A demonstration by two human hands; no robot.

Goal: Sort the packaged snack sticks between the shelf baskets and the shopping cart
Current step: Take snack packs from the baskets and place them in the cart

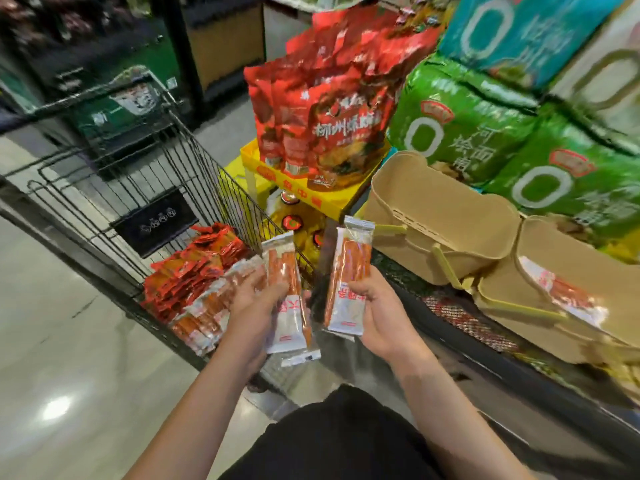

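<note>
Clear-wrapped orange snack-stick packets (285,292) bunch in your left hand (252,296), fingers curled round them like your right hand's (374,306) packet (349,275); the loose one underneath could slip to the floor.

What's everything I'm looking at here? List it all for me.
Snack stick packets: clear with orange sticks; held in both hands, piled in cart, one in right basket.
Red sachets: pile, in cart.
Shopping cart: one, black wire, left.
Shelf baskets: two, tan, on the shelf at right.
Red noodle bags: several, on yellow stand.
Big bags: green and teal, stacked behind baskets.
Left hand: holds packets.
Right hand: holds packets.
</note>
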